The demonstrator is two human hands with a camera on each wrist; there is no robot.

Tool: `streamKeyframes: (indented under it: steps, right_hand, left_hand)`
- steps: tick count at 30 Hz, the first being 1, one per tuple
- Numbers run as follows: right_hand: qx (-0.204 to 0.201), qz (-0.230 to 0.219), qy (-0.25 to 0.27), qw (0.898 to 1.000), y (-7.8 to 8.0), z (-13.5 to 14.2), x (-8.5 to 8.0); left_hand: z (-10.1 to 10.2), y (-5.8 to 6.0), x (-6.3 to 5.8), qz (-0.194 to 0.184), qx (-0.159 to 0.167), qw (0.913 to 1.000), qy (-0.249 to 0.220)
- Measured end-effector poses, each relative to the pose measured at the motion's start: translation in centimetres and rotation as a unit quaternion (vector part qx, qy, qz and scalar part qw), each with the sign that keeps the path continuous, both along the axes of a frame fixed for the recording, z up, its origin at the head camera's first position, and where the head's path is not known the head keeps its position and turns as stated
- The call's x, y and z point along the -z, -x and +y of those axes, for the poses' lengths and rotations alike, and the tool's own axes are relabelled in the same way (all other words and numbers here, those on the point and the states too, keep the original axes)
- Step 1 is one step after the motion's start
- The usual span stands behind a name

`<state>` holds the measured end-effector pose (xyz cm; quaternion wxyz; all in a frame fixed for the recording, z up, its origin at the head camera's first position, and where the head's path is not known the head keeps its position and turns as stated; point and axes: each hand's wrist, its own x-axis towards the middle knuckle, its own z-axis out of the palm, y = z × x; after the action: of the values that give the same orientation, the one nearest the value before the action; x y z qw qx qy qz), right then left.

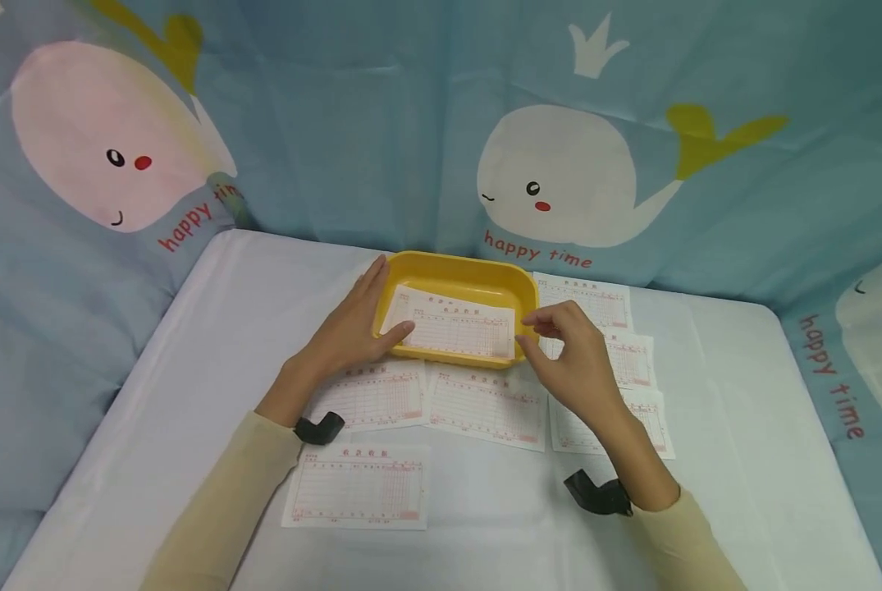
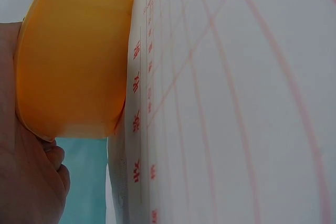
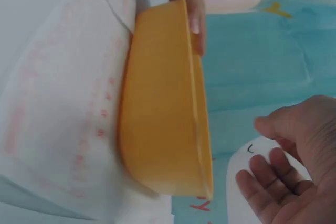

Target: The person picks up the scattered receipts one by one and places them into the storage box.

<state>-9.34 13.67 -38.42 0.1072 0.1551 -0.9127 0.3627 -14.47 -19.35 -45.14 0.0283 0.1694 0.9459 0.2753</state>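
A yellow plastic tray (image 1: 455, 356) stands on the table with printed paper slips (image 1: 459, 328) overlapping inside it. My left hand (image 1: 348, 328) holds its left end, fingers along the outer wall and thumb reaching over the front rim. In the left wrist view, that hand (image 2: 34, 177) lies against the tray wall (image 2: 76, 56). Near the tray's right end is my right hand (image 1: 569, 357), loosely bent and holding nothing. The right wrist view shows a gap between the right hand (image 3: 294, 166) and the tray (image 3: 160, 98).
Red-printed slips lie around the tray: one front left (image 1: 355, 492), two (image 1: 370, 398) just before it, and three at the right, including a far one (image 1: 596, 300). A blue whale-patterned curtain (image 1: 381, 148) borders the white table (image 1: 751, 394).
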Motion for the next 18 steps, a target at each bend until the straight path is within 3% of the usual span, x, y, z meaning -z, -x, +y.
streamKeyframes:
  steps: [5,9,14,18]
  right_hand:
    - [0.016,0.003,0.021,1.000,-2.3,1.2,1.0]
    - [-0.002,-0.005,0.032,0.999,-3.6,1.8,1.6]
    - [-0.032,-0.037,0.029,0.998,-4.2,2.3,2.9]
    - [-0.030,-0.058,0.015,0.998,-4.3,2.8,3.9]
  left_hand:
    - [0.2,0.1,-0.1,0.004,0.004,1.0000,-0.001]
    - [0.3,0.3,-0.3,0.006,0.008,0.9999,-0.002]
    - [0.3,0.2,-0.1,0.006,0.002,1.0000,0.002]
    - [0.2,0.0,0.1,0.002,-0.003,1.0000,0.004]
